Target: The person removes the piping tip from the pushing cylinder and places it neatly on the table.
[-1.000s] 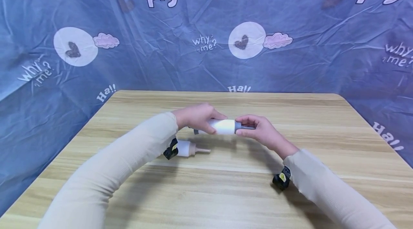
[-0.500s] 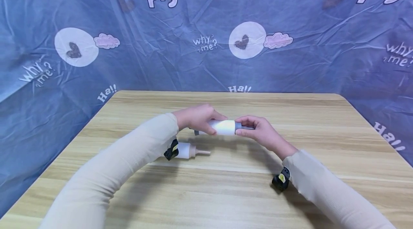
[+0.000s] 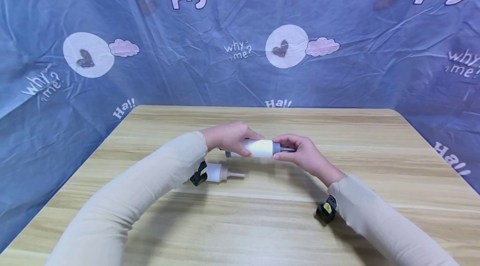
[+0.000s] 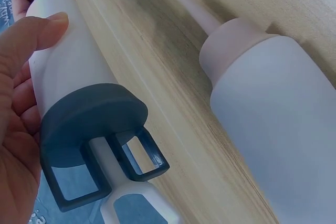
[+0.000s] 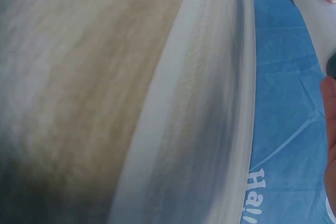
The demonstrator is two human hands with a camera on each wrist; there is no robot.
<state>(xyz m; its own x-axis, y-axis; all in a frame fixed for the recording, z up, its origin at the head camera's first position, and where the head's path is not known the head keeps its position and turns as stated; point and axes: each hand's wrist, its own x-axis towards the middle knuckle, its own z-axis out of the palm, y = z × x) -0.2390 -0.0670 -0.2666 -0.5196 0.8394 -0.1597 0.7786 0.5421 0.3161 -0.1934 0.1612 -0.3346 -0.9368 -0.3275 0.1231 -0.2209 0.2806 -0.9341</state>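
My left hand (image 3: 230,136) grips the white barrel of a large syringe (image 3: 261,148), held level just above the table. At its other end, my right hand (image 3: 301,151) pinches the grey nozzle cap (image 3: 276,148) between thumb and fingers. The thin grey nozzle points right, into the right palm. In the left wrist view, the back end has a dark grey collar (image 4: 97,119) with two finger loops and a white plunger handle (image 4: 139,195). A second syringe (image 3: 214,172), white with a pinkish-beige nozzle cap (image 4: 231,45), lies below the left wrist, partly hidden by it.
Both syringes are over a light wood-grain table (image 3: 255,224). Beyond its far edge hangs a blue printed cloth (image 3: 210,70). Black wrist cameras are strapped to both sleeves; the left one (image 3: 198,173) sits close over the lying syringe.
The right thumb and fingers shift slightly at the nozzle cap, showing a little more of the grey cap. The left hand and the lying syringe stay in place.
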